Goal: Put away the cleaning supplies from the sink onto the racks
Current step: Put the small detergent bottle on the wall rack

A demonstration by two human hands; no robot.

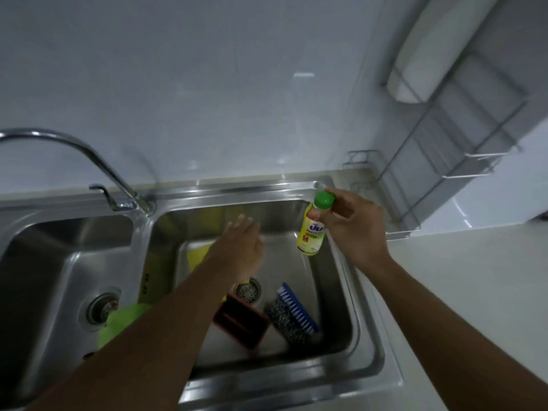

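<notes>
My right hand (357, 229) holds a small yellow dish-soap bottle (312, 232) by its green cap, hanging over the right basin's far right corner. My left hand (241, 247) is flat and empty, fingers spread, over the middle of the right basin (335, 292). On the basin floor lie a yellow sponge (198, 255), a dark red-edged scrub pad (241, 321), a steel wool ball (286, 323) and a blue brush (296, 308). A green cloth (118, 321) lies under my left forearm. A grey wire rack (453, 137) hangs on the right wall, with a small wire rack (360, 158) behind the sink.
A chrome faucet (98, 167) arches over the divider between the two basins. The left basin (44, 277) has a drain strainer. A white roll-like object (415, 72) sits at the top of the wall rack. A white counter (474, 277) extends to the right of the sink.
</notes>
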